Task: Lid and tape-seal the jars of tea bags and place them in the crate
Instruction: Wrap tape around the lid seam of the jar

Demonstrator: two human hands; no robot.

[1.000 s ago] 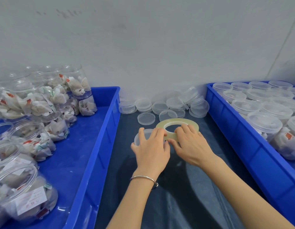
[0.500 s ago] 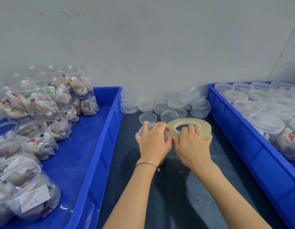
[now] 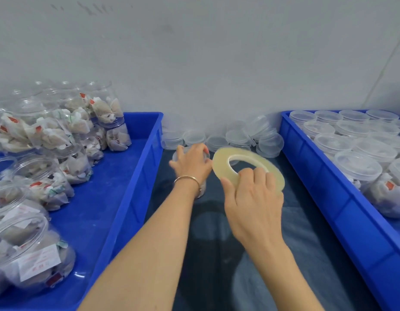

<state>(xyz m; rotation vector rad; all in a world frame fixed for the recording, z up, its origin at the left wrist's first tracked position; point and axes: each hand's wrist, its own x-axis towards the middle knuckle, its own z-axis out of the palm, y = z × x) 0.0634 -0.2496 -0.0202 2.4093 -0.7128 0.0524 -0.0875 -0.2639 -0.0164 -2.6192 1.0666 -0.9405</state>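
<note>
A clear jar stands on the dark table between two blue crates, mostly hidden under my left hand, which grips its lidded top from above. My right hand holds a wide yellowish roll of clear tape, fingers through its hole, tilted up just right of the jar. The left crate holds several unlidded jars of tea bags. The right crate holds several lidded jars.
Stacks of loose clear lids line the wall behind the jar. The grey wall closes off the back. Dark table surface runs between the crates toward me, crossed by my forearms.
My right hand has lifted the tape roll and tilted it up to the right of the jar. My left hand stays on the jar's top, shifted a little left.
</note>
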